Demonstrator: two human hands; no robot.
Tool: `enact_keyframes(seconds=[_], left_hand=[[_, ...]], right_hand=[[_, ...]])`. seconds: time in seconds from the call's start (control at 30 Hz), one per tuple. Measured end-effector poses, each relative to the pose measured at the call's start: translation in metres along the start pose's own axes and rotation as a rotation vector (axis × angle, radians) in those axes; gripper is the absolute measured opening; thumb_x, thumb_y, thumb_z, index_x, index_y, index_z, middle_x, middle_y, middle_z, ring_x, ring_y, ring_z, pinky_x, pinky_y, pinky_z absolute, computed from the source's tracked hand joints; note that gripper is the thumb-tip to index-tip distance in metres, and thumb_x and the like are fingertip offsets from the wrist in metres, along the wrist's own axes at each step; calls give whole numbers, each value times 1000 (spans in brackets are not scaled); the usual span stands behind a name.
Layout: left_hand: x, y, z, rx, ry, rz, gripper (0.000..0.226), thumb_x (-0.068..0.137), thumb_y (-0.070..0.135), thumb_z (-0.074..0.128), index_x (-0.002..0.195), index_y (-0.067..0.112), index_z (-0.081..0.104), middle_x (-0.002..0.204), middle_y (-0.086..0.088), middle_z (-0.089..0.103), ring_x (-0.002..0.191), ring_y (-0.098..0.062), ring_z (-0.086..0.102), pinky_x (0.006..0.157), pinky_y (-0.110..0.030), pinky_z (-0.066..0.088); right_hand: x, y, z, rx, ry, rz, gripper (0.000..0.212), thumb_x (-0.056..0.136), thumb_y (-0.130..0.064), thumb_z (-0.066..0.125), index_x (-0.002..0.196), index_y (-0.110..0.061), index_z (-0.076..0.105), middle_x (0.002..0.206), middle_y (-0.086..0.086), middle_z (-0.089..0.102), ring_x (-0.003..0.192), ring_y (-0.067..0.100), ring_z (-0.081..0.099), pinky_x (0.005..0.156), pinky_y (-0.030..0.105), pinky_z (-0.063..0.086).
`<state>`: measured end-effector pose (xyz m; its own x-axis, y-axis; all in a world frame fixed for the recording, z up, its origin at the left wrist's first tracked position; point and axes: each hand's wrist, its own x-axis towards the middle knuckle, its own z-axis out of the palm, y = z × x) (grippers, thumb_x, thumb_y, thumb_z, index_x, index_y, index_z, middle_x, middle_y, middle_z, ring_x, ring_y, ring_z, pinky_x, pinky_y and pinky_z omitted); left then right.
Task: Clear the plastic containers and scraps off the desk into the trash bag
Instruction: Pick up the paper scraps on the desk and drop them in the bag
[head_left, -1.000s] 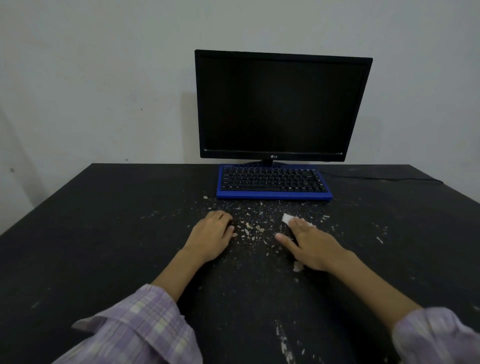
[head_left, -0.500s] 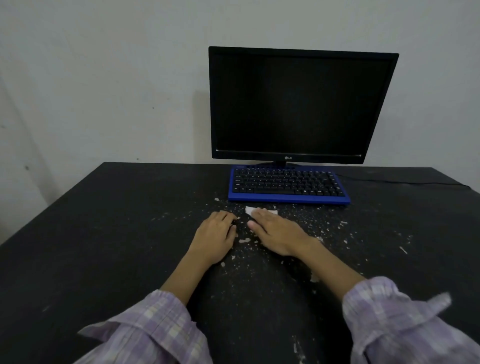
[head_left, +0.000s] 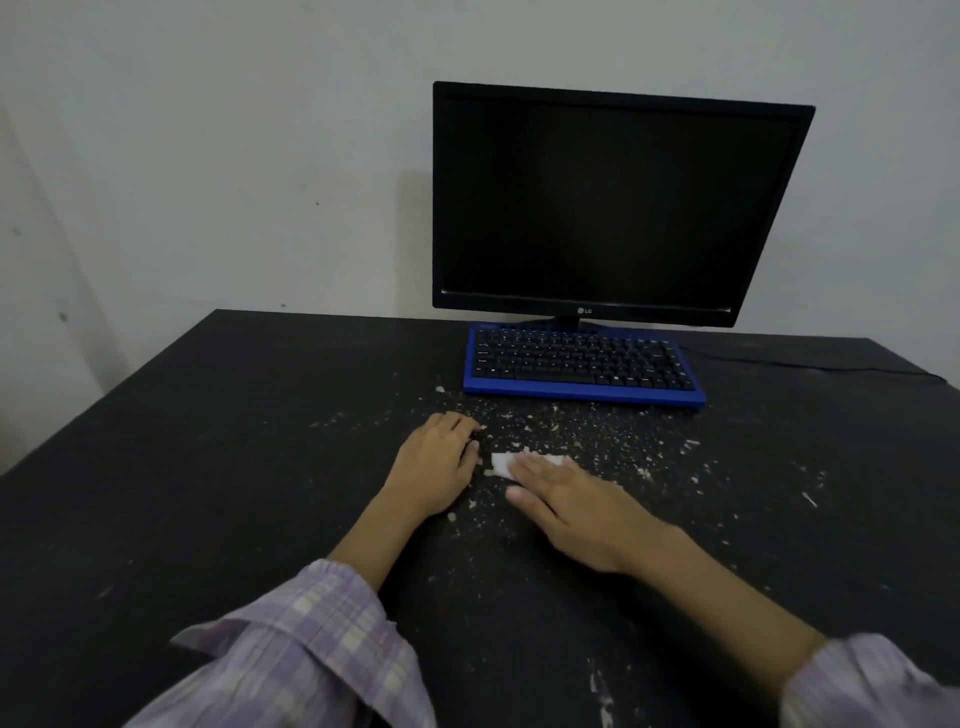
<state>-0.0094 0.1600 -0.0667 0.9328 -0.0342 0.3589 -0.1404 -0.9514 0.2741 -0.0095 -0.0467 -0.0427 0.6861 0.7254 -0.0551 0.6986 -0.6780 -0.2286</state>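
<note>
The step in hand looks like sweeping the scraps (head_left: 587, 436) into 1 heap between the 2 hands. The right hand (head_left: 576, 506) lies flat with fingers straight and together, pressing a small white paper piece (head_left: 503, 462) against the tabletop (head_left: 218, 467); only the part of the paper ahead of the fingertips shows. The left hand (head_left: 436, 467) rests just beside it, fingers curled loosely downward and holding nothing that can be seen, serving as a stop. To do this well, I judge the right grip should keep the paper's leading edge flat on the surface and drag toward the left grip in short overlapping strokes, since a lifted edge would ride over the finest crumbs. The scraps are pale flakes and specks, densest ahead of and to the right of the right grip, thinning toward the blue keyboard (head_left: 582, 369) beyond it, which sits below a dark monitor (head_left: 613, 202). A few larger flakes lie between the 2 grips and more near the person's sleeves. No plastic containers or trash bag are in view.
</note>
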Motion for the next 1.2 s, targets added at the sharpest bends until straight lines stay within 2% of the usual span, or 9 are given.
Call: enact_keyframes(seconds=[0.13,0.23,0.37,0.5,0.67,0.9,1.07,1.2], left_hand=[[-5,-13,-11,27,-20,-23,35,97,31,40,128,17,49,131,-1,52,121,-15,46,98,-30,41],[-13,-38,-25,60,-43,-70,35,97,31,39,128,17,50,131,-2,52,122,-15,46,100,-31,41],[-25,-75,-44,109,-51,-141,35,99,31,36,127,16,50,131,-3,52,122,-17,46,99,-32,41],[-32,-96,-52,107,-25,-204,34,99,30,36,127,16,50,132,-3,51,123,-17,45,100,-32,39],[-28,-101,-49,110,-4,-169,32,98,30,39,124,15,51,128,-3,54,118,-17,48,95,-30,40],[-10,-123,-48,132,-50,-175,41,99,31,35,136,16,43,143,-3,44,132,-16,39,106,-30,32],[-1,-132,-45,120,-13,-206,42,99,30,35,137,16,42,145,-3,42,133,-16,36,108,-29,29],[0,-134,-42,111,9,-202,42,99,29,36,138,15,42,144,-2,43,133,-16,37,108,-28,29]], right_hand=[[28,-16,-10,-19,-25,126,78,93,-64,15,149,-10,20,158,9,16,145,21,13,115,40,17],[48,-33,-3,28,-70,88,77,94,-61,17,150,-8,14,159,10,6,147,20,7,116,40,13],[78,-57,4,50,-92,0,77,95,-59,17,150,-5,13,159,13,7,147,21,7,116,34,10],[115,-68,4,44,-108,18,78,95,-60,16,150,-4,13,159,14,7,147,23,6,116,37,11],[159,-63,-1,76,-111,88,77,95,-60,16,150,-6,14,159,13,6,147,23,4,116,42,12],[205,-56,-2,58,-57,188,80,95,-60,16,149,-1,9,158,18,3,146,28,2,117,43,8],[235,-53,-1,31,-29,266,85,93,-63,14,149,1,4,158,19,0,146,29,-1,117,44,6],[256,-57,-3,60,-44,253,83,94,-62,14,149,-1,3,158,17,-2,146,28,-2,117,43,6]])
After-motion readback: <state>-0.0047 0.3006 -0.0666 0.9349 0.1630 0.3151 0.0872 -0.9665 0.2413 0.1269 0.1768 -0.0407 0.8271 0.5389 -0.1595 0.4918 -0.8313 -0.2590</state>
